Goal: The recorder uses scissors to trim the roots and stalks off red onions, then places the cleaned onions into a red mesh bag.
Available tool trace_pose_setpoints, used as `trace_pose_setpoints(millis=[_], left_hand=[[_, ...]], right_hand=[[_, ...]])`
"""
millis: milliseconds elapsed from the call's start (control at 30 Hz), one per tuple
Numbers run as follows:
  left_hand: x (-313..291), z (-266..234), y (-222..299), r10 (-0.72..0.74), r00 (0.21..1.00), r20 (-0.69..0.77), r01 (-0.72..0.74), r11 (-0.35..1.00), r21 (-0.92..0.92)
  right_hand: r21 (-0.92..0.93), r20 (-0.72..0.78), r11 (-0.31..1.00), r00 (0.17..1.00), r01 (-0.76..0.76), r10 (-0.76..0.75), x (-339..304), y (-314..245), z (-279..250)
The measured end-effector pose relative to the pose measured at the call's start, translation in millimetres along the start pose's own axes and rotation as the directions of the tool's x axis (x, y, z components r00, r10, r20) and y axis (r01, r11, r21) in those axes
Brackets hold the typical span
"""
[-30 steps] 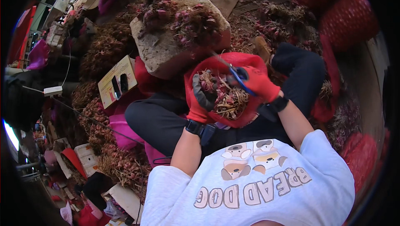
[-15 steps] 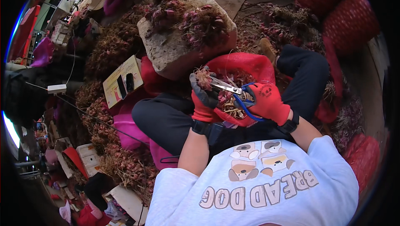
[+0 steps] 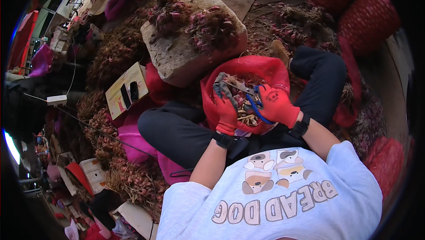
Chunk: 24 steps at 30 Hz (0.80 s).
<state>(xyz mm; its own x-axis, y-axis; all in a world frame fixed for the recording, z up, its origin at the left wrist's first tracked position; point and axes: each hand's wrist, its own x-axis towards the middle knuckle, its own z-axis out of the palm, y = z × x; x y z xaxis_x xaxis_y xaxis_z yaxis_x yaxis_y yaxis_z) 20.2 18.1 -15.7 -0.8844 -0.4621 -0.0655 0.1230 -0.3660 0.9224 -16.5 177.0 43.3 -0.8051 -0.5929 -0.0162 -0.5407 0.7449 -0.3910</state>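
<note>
My right hand, in a red glove, is closed round the blue handles of a pair of scissors. Their metal blades point left toward the fingers of my left hand. That hand, in a red glove with dark grey fingers, is curled over the mouth of a red mesh bag. A dry, straw-coloured tuft of shallots shows at its fingertips beside the blades; the rest is hidden by the glove. Shallots and dry trimmings lie inside the bag, between my legs.
Past the bag stands a pale block with shallot bunches on top. A yellowish board carries a dark phone-like thing. Heaped shallots lie at left, full red mesh sacks at far right. A thin cable crosses the left side.
My left hand has shifted right and turned, over the bag's mouth; less of the shallot tuft shows in it. The scissors have stayed close to it. The whole view has shifted slightly.
</note>
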Motion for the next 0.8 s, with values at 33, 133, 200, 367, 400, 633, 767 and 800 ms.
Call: trace_pose_setpoints(millis=[33, 133, 200, 367, 400, 633, 767, 800], left_hand=[[2, -4, -5, -0.026, 1.000, 0.007, 0.026, 0.999, -0.045], [6, -14, -11, -0.119, 0.993, 0.012, 0.120, 0.990, -0.078], [10, -15, -15, -0.049, 0.999, 0.009, 0.049, 0.999, -0.001], [16, -2, 5, -0.033, 0.999, 0.000, 0.033, 0.999, 0.010], [16, -3, 10, -0.042, 0.999, 0.002, 0.042, 0.999, -0.033], [32, -18, 9, 0.084, 0.996, 0.041, -0.082, 0.995, -0.049], [26, -7, 16, 0.015, 0.996, 0.090, -0.002, 0.990, -0.142], [25, -8, 16, 0.003, 0.994, 0.108, 0.013, 0.989, -0.147]], right_hand=[[0.026, -0.012, 1.000, 1.000, 0.004, -0.004, 1, 4, 6], [0.068, -0.015, 0.998, 1.000, -0.012, 0.013, 5, 11, 22], [0.044, 0.026, 0.997, 0.997, -0.067, 0.066, 6, 10, 24], [0.326, 0.279, 0.923, 0.954, -0.204, 0.112, 7, 29, 26], [0.374, 0.365, 0.893, 0.925, -0.251, 0.107, 7, 26, 16], [0.103, -0.052, 0.995, 0.999, -0.003, 0.008, -5, 24, -20], [0.133, -0.105, 0.991, 0.994, 0.019, -0.005, -6, 28, -16], [0.115, -0.106, 0.993, 0.994, 0.025, -0.013, -6, 30, -14]])
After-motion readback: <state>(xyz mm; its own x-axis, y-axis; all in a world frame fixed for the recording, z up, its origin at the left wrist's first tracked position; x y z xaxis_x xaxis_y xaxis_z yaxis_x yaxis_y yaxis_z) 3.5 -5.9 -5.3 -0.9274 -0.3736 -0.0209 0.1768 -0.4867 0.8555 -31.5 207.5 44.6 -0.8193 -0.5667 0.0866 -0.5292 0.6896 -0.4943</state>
